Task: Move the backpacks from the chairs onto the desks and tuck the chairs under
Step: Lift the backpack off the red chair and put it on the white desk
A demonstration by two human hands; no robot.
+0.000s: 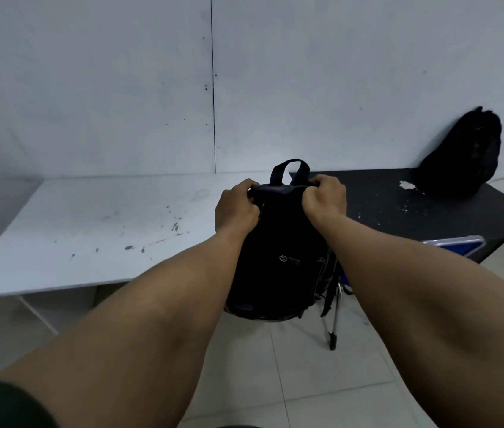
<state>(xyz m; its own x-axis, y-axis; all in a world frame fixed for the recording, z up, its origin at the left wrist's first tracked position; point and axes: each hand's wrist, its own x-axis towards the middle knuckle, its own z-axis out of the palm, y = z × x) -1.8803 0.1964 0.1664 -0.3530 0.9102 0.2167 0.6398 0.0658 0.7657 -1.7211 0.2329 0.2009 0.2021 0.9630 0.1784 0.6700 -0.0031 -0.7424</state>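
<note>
**A:** What fills the view, starting with the biggest thing?

**B:** A pale wall point(90, 88), and against it two desks side by side: a white desk point(74, 223) on the left and a black desk point(429, 211) on the right. A second backpack point(463, 156) already sits far right on the black one, leaning on the wall.

**A:** And the bag being moved?

**B:** A black backpack point(278, 257) hangs upright in mid-air, its long axis vertical, in front of the seam where the two desks meet. Its bottom sits below the desks' front edge, over the tiled floor.

**A:** How are the hands placed?

**B:** Both are clenched on its top edge. The left hand point(236, 208) grips the left corner, the right hand point(325, 196) the right corner, with the carry loop point(289, 171) poking up untouched between them. The bag hangs straight down from the fingers.

**A:** So what does the next move depend on?

**B:** I'd say lifting until the bottom clears the desk edge, then moving it forward. Both hands look equally near.

**A:** Any chair?

**B:** Behind the bag a blue seat edge point(454, 247) and a metal leg point(332, 322) show; probably a chair, though it's mostly hidden.
</note>
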